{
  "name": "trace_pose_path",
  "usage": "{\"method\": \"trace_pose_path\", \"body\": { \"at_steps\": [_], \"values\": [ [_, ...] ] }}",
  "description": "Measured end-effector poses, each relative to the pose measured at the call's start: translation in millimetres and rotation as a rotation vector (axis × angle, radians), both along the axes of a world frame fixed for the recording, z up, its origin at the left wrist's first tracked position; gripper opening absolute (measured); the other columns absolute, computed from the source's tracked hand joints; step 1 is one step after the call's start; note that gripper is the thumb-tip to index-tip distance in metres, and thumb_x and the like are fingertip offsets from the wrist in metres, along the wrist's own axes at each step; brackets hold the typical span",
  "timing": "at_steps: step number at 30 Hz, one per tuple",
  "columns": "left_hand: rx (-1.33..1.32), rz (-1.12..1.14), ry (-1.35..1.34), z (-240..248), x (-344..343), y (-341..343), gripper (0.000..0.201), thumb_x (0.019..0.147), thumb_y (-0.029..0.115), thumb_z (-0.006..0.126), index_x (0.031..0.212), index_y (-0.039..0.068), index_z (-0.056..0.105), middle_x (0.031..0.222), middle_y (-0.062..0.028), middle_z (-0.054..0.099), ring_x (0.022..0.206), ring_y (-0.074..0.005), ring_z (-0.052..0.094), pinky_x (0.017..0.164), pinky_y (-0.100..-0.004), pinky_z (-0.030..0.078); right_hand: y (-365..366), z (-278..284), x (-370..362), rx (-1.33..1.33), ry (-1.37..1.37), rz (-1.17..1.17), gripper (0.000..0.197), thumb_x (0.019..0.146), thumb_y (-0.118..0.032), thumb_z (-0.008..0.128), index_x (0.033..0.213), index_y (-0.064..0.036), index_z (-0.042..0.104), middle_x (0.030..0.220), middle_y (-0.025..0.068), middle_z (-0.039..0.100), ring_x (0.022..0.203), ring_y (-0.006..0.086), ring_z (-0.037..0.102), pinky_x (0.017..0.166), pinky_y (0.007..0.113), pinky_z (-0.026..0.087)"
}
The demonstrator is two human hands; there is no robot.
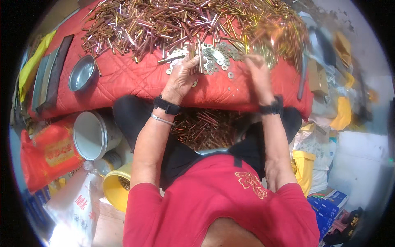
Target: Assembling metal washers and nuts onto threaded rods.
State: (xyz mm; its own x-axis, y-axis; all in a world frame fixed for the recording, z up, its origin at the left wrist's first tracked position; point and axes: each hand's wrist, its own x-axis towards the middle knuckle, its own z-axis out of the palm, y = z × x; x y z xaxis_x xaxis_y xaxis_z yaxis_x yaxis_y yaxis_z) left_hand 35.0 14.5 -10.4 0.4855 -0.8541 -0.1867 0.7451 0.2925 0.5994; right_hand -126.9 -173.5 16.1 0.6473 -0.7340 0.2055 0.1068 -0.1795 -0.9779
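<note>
My left hand is closed, thumb and fingers pinched on a slim metal rod that stands nearly upright. Flat round washers lie in a loose group around and beyond its fingertips. To the right of them, my right hand is raised over the red quilted cloth. Its fingers are bent but smeared by motion, so whether anything is in them does not show. Beyond both hands spreads a big heap of coppery and yellowish metal rods.
A metal bowl rests on the cloth at left, beside long dark strips. More rods lie below the table edge between my legs. Buckets, one grey and one yellow, stand at left. Blue boxes sit at lower right.
</note>
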Motion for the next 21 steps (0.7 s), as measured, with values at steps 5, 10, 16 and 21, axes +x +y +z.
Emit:
{"method": "trace_pose_path", "body": {
  "at_steps": [5, 10, 16, 21],
  "values": [
    [0.013, -0.007, -0.059, -1.2, -8.7, -4.0, 0.026, 0.090, 0.014, 0.064, 0.113, 0.005, 0.059, 0.097, -0.0001, 0.062, 0.090, -0.0109, 0.057, 0.081, -0.0283, 0.047, -9.7, 0.0, -26.3, -0.083, 0.238, -0.011, 0.009, 0.087, -0.007, 0.063, 0.096, -0.0027, 0.065, 0.083, -0.0001, 0.062, 0.073, 0.0097, 0.062, 0.066, 0.023, 0.051],
    [0.073, -0.018, -0.145, -2.4, -13.6, -2.9, 0.030, 0.091, 0.013, 0.061, 0.118, 0.002, 0.055, 0.103, -0.0067, 0.064, 0.091, -0.0127, 0.060, 0.075, -0.0256, 0.048, -18.3, 13.8, -50.0, -0.366, 0.488, 0.064, 0.014, 0.082, -0.007, 0.066, 0.094, -0.0025, 0.063, 0.082, 0.0098, 0.068, 0.069, 0.0140, 0.065, 0.063, 0.028, 0.051],
    [0.082, -0.017, -0.116, -0.2, -15.2, -3.6, 0.031, 0.092, 0.014, 0.058, 0.121, 0.002, 0.054, 0.109, -0.0100, 0.064, 0.093, -0.0138, 0.061, 0.073, -0.0245, 0.049, -11.5, 6.5, -46.8, -0.869, 0.579, 0.185, 0.020, 0.085, -0.012, 0.058, 0.103, -0.0080, 0.064, 0.090, 0.0144, 0.068, 0.088, 0.0314, 0.066, 0.075, 0.037, 0.050],
    [0.060, 0.028, -0.084, -5.6, -14.9, -1.0, 0.017, 0.089, 0.014, 0.066, 0.103, 0.007, 0.060, 0.090, -0.0035, 0.068, 0.078, -0.0111, 0.064, 0.064, -0.0216, 0.047, 10.3, 20.5, -37.1, -0.776, 0.587, 0.186, 0.017, 0.086, -0.019, 0.058, 0.098, -0.0107, 0.067, 0.086, 0.0154, 0.068, 0.082, 0.0330, 0.065, 0.071, 0.041, 0.051]
  ]
}}
